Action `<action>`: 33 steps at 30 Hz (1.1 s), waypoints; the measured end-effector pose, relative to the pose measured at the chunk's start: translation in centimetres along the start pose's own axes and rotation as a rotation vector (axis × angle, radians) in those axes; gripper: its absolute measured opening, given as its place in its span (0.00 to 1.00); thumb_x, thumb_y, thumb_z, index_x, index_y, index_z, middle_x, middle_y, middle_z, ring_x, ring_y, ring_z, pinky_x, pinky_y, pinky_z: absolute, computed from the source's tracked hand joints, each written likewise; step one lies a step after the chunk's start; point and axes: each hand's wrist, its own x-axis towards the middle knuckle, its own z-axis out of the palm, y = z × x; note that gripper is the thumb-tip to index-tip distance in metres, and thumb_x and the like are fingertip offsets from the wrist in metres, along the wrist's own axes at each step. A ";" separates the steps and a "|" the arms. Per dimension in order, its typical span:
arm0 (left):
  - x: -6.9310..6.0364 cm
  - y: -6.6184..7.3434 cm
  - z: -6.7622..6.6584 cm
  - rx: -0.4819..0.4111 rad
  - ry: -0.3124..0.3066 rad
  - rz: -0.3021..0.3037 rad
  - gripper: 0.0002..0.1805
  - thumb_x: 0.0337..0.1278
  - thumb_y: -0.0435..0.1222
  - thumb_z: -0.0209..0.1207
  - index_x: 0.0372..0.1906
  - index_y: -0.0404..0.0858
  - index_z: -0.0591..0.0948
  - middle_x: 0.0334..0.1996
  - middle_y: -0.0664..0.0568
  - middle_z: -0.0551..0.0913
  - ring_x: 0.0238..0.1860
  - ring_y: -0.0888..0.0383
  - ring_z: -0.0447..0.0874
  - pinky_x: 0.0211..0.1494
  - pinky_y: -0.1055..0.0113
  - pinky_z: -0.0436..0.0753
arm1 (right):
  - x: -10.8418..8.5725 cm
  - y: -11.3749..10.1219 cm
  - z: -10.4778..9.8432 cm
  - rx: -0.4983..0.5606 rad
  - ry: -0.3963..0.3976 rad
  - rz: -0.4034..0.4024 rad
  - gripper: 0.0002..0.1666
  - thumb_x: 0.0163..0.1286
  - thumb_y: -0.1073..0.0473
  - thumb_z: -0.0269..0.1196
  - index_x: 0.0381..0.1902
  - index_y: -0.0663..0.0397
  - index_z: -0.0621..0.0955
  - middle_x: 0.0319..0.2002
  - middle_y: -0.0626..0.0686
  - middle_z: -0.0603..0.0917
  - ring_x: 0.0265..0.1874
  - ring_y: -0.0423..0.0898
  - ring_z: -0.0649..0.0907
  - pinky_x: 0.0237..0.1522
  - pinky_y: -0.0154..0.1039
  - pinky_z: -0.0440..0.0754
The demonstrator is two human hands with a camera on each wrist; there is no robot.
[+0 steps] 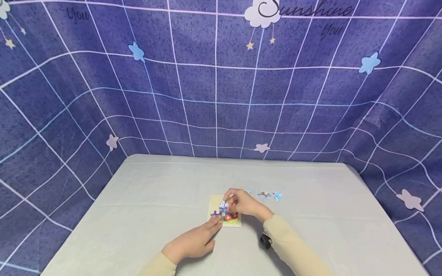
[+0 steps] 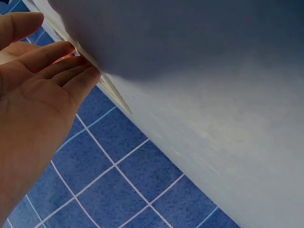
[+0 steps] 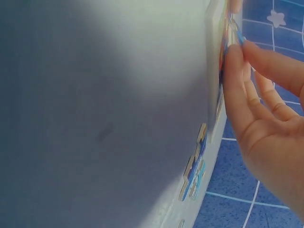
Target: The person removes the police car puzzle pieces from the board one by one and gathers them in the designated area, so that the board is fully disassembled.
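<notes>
A pale yellow puzzle board (image 1: pixel 212 204) lies on the table, with blue and red vehicle-like pieces (image 1: pixel 230 216) set in it. My left hand (image 1: pixel 195 241) rests its fairly straight fingers on the board's near left part. The left wrist view shows that hand (image 2: pixel 47 90) at the board's edge (image 2: pixel 116 95). Over the upper right of the board, my right hand (image 1: pixel 244 204) pinches a small puzzle piece (image 3: pixel 239 33) between thumb and finger, its edge blue in the right wrist view. Fingers hide part of the board, and whether the piece is seated I cannot tell.
Loose puzzle pieces lie to the right behind the board: a blue, red and yellow piece (image 1: pixel 264 194), a light blue piece (image 1: pixel 277 196), and another partly hidden by the right hand. A grey-white cloth covers the table (image 1: pixel 155 188). Blue patterned fabric (image 1: pixel 221 84) surrounds it.
</notes>
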 end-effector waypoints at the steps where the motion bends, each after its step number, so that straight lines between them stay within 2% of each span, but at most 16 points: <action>1: 0.0 0.0 0.1 -0.002 0.001 0.000 0.29 0.64 0.35 0.53 0.68 0.28 0.66 0.72 0.38 0.58 0.72 0.45 0.56 0.71 0.53 0.62 | 0.0 0.0 0.0 0.011 -0.003 0.001 0.19 0.53 0.78 0.64 0.43 0.64 0.78 0.24 0.52 0.82 0.23 0.42 0.81 0.28 0.31 0.81; 4: 0.0 0.0 0.1 0.000 0.004 0.002 0.29 0.64 0.35 0.53 0.68 0.28 0.66 0.72 0.37 0.58 0.72 0.45 0.57 0.71 0.52 0.62 | 0.0 0.0 -0.2 0.046 -0.007 0.006 0.19 0.54 0.78 0.64 0.44 0.65 0.77 0.24 0.51 0.81 0.23 0.42 0.81 0.30 0.32 0.82; 7: 0.0 0.0 0.1 -0.005 0.004 0.003 0.29 0.64 0.34 0.52 0.68 0.27 0.66 0.72 0.37 0.59 0.72 0.45 0.56 0.72 0.53 0.62 | -0.2 -0.2 -1.0 0.100 -0.011 0.008 0.19 0.55 0.77 0.62 0.46 0.67 0.76 0.26 0.55 0.82 0.25 0.43 0.83 0.32 0.37 0.85; 12: 0.0 0.1 0.0 0.003 0.015 0.004 0.29 0.63 0.33 0.52 0.68 0.27 0.66 0.72 0.37 0.59 0.72 0.45 0.56 0.72 0.54 0.62 | -1.0 -0.1 -3.1 0.191 0.015 0.004 0.20 0.58 0.77 0.61 0.49 0.71 0.74 0.32 0.67 0.82 0.30 0.58 0.85 0.37 0.51 0.86; 15: 0.0 0.1 0.0 0.013 0.018 0.002 0.28 0.63 0.34 0.52 0.68 0.28 0.66 0.71 0.37 0.60 0.72 0.46 0.57 0.72 0.55 0.62 | -1.8 0.4 -4.4 0.207 0.040 0.012 0.20 0.58 0.78 0.61 0.50 0.71 0.73 0.32 0.67 0.82 0.31 0.62 0.84 0.39 0.52 0.86; 25: 0.0 -0.1 0.2 0.030 0.033 0.008 0.28 0.64 0.34 0.52 0.67 0.28 0.67 0.71 0.38 0.61 0.72 0.46 0.58 0.72 0.56 0.63 | -5.8 2.8 -8.6 0.223 0.070 0.077 0.20 0.60 0.77 0.60 0.51 0.75 0.72 0.33 0.67 0.82 0.31 0.53 0.85 0.39 0.47 0.86; 33: 0.0 0.0 0.3 0.020 0.024 -0.006 0.28 0.63 0.34 0.52 0.67 0.29 0.67 0.71 0.39 0.61 0.72 0.47 0.58 0.72 0.56 0.63 | -7.8 4.4 -9.5 0.198 0.034 0.096 0.20 0.59 0.77 0.59 0.50 0.77 0.71 0.31 0.66 0.82 0.29 0.49 0.83 0.37 0.42 0.86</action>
